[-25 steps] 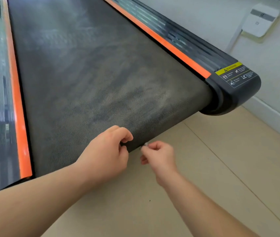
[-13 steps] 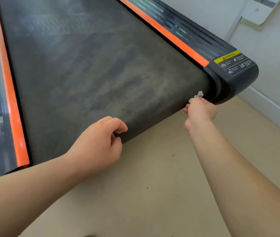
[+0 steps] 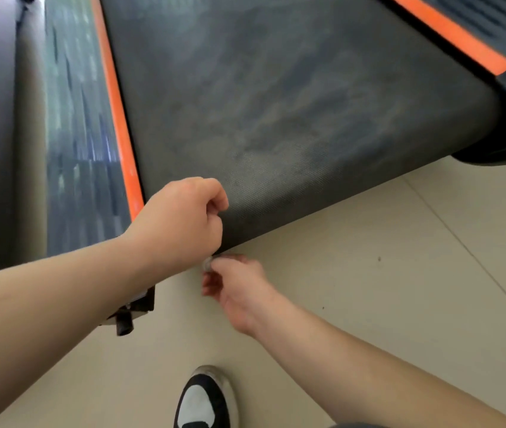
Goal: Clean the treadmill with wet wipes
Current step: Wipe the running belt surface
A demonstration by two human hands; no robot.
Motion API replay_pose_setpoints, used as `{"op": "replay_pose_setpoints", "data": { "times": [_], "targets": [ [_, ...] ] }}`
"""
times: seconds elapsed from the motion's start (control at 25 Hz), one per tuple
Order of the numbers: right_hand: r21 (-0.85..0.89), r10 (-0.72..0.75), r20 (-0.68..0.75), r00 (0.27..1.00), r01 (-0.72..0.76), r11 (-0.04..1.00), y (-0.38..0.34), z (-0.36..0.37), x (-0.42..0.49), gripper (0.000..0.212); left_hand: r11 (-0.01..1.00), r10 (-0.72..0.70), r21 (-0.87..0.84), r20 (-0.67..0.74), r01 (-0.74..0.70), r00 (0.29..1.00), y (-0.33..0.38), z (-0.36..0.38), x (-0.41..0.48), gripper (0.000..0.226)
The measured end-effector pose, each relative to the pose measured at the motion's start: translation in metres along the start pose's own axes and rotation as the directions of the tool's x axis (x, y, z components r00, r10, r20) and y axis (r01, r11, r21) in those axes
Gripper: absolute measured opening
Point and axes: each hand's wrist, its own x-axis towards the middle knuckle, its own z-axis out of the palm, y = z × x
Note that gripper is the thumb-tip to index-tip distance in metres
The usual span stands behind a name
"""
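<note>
Left hand [image 3: 184, 220]: curled on belt [image 3: 276, 103] end, seemingly empty, likely bracing.
Right hand [image 3: 236, 288]: pinches small wipe [image 3: 207, 264] at belt edge, to scrub it.

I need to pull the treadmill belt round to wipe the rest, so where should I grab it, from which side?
Probably the rear end of the belt, where it curves under, coming from the floor side: fingers beneath the curve, thumb on the textured top. Its long edges lie close beside the orange strips, leaving nothing to pinch.
</note>
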Motion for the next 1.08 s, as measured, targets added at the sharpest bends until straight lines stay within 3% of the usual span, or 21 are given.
{"op": "replay_pose_setpoints", "data": {
  "times": [0.08, 0.2, 0.28, 0.36, 0.44, 0.48, 0.52, 0.6, 0.64, 0.76, 0.84, 0.92, 1.08],
  "targets": [
    [-0.109, 0.021, 0.099, 0.995, -0.010, 0.994, 0.001, 0.002, -0.009, 0.007, 0.999, -0.006, 0.034, 0.030, 0.005, 1.000, -0.014, -0.001, -0.006, 0.027],
    [-0.143, -0.126, -0.162, 0.979, 0.103, 0.984, -0.045, -0.047, -0.005, 0.009, 1.000, -0.002, 0.007, 0.050, 0.001, 0.999, -0.013, 0.000, -0.009, 0.026],
    [-0.056, -0.255, -0.420, 0.871, 0.256, 0.965, -0.106, -0.096, -0.005, 0.013, 0.999, 0.033, -0.040, 0.067, -0.030, 0.997, -0.006, 0.001, -0.007, 0.025],
    [-0.038, -0.344, -0.643, 0.684, 0.420, 0.907, -0.167, -0.136, -0.007, 0.016, 0.995, 0.061, -0.084, 0.088, -0.054, 0.994, 0.001, 0.003, -0.004, 0.026],
    [-0.108, -0.365, -0.748, 0.554, 0.442, 0.890, -0.189, -0.145, -0.006, 0.013, 0.991, 0.087, -0.111, 0.101, -0.076, 0.991, 0.009, 0.005, 0.002, 0.026],
    [-0.115, -0.340, -0.758, 0.557, 0.399, 0.910, -0.182, -0.138, -0.005, 0.012, 0.989, 0.095, -0.123, 0.103, -0.082, 0.990, 0.015, 0.005, 0.005, 0.026],
    [-0.085, -0.298, -0.724, 0.622, 0.348, 0.934, -0.164, -0.124, 0.000, 0.012, 0.988, 0.094, -0.134, 0.100, -0.080, 0.991, 0.019, 0.006, 0.009, 0.025],
    [0.042, -0.167, -0.525, 0.835, 0.221, 0.974, -0.113, -0.081, 0.003, 0.016, 0.986, 0.093, -0.149, 0.078, -0.081, 0.993, 0.025, 0.007, 0.018, 0.025],
    [0.057, -0.126, -0.419, 0.899, 0.165, 0.985, -0.088, -0.060, 0.000, 0.016, 0.984, 0.104, -0.150, 0.065, -0.093, 0.993, 0.028, 0.009, 0.023, 0.026],
    [-0.148, -0.038, -0.104, 0.994, 0.022, 0.989, -0.041, -0.026, -0.015, 0.016, 0.977, 0.144, -0.161, 0.031, -0.137, 0.989, 0.039, 0.019, 0.037, 0.025],
    [-0.300, 0.089, 0.100, 0.991, -0.055, 0.952, -0.035, -0.032, -0.024, 0.014, 0.966, 0.191, -0.183, 0.022, -0.184, 0.981, 0.049, 0.028, 0.044, 0.027],
    [-0.261, 0.057, 0.048, 0.997, -0.042, 0.964, -0.047, -0.056, -0.023, 0.009, 0.951, 0.244, -0.204, 0.026, -0.234, 0.969, 0.064, 0.037, 0.055, 0.030],
    [-0.032, -0.154, -0.292, 0.944, 0.151, 0.988, -0.109, -0.135, -0.042, 0.012, 0.894, 0.386, -0.252, 0.017, -0.370, 0.922, 0.107, 0.059, 0.078, 0.031]
  ]
}}
